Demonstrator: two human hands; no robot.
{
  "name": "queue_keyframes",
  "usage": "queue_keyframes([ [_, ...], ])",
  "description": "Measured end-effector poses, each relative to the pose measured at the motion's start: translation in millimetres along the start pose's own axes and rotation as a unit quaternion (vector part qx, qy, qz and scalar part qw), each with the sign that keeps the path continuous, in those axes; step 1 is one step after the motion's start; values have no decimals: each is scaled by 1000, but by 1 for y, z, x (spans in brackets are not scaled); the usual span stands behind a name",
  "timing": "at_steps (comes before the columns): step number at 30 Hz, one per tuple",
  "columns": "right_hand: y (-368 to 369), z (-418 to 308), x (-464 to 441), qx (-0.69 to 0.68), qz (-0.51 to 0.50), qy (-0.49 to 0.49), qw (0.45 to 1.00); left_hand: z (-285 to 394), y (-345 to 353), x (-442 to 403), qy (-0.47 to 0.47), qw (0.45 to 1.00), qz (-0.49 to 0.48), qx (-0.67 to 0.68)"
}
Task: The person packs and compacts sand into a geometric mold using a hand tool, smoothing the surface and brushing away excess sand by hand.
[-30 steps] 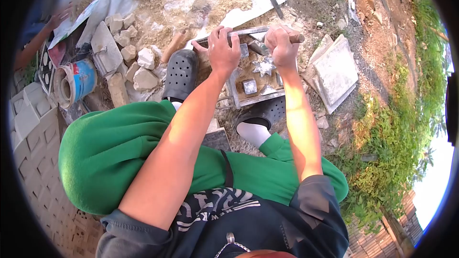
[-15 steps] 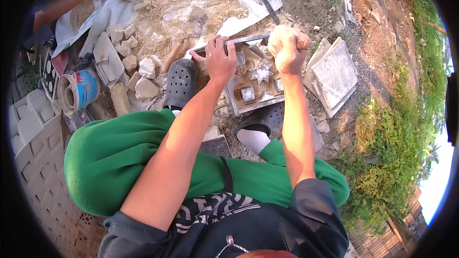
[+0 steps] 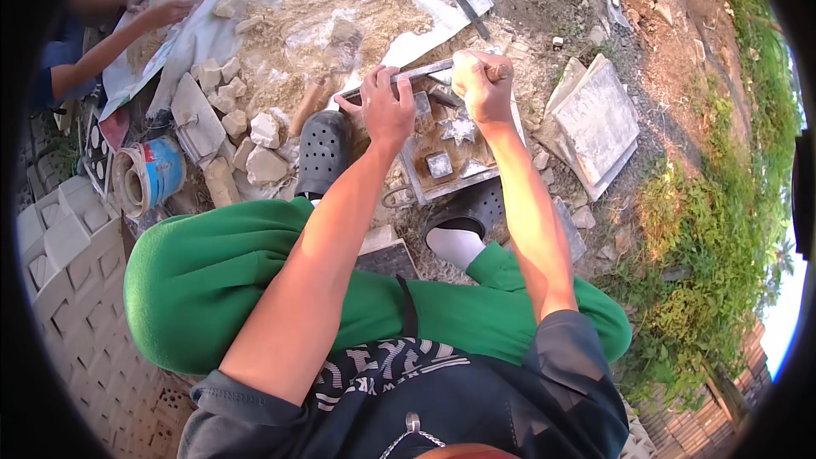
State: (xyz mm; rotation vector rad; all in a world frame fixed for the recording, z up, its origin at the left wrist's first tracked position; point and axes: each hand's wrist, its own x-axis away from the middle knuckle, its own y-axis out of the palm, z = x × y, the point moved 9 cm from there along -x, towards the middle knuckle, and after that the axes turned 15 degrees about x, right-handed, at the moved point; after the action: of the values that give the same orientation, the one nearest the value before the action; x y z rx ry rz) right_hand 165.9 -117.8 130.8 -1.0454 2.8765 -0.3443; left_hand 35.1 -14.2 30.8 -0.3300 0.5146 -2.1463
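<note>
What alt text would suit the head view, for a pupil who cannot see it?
A person in green trousers has the left hand spread at the far edge of a frame holding a star and squares, while the right hand grips a wooden handle. Stones and a bucket sit at left, slabs at right.

**Bright daylight, serious fisheye warp**

Warm sun hits the left forearm (image 3: 327,204) and right forearm (image 3: 534,217) in bright patches, while the block wall (image 3: 76,289) sits in softer shade, bending with the lens. Left fingers (image 3: 383,85) look decently sharp. Sky (image 3: 779,319) at right is totally blown out, corners go black.
</note>
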Motion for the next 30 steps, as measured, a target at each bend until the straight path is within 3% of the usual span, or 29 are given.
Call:
queue_keyframes([
  [4, -26, -62, 19, 50, 62, -180, 980, -1, 0, 1, -15, 1000, -14, -10],
  [10, -44, -39, 26, -54, 79, -97, 991, 1, -3, 3, -15, 1000, -16, -22],
  [16, -21, -68, 45, 32, 50, -221, 974, -3, -1, 2, -22, 1000, -8, -11],
  [20, 0, -27, 32, 85, 48, -201, 975, -4, -2, 1, -20, 1000, -3, -12],
  [26, -10, -42, 32, -36, 65, -155, 985, -7, -4, 1, -18, 1000, 1, -18],
  [28, 5, -20, 23, 75, 65, -145, 984, -2, -6, 2, -7, 1000, 13, -12],
  [30, 8, -27, 15, 68, 33, -153, 985, 0, -4, -1, -3, 1000, 14, -6],
])
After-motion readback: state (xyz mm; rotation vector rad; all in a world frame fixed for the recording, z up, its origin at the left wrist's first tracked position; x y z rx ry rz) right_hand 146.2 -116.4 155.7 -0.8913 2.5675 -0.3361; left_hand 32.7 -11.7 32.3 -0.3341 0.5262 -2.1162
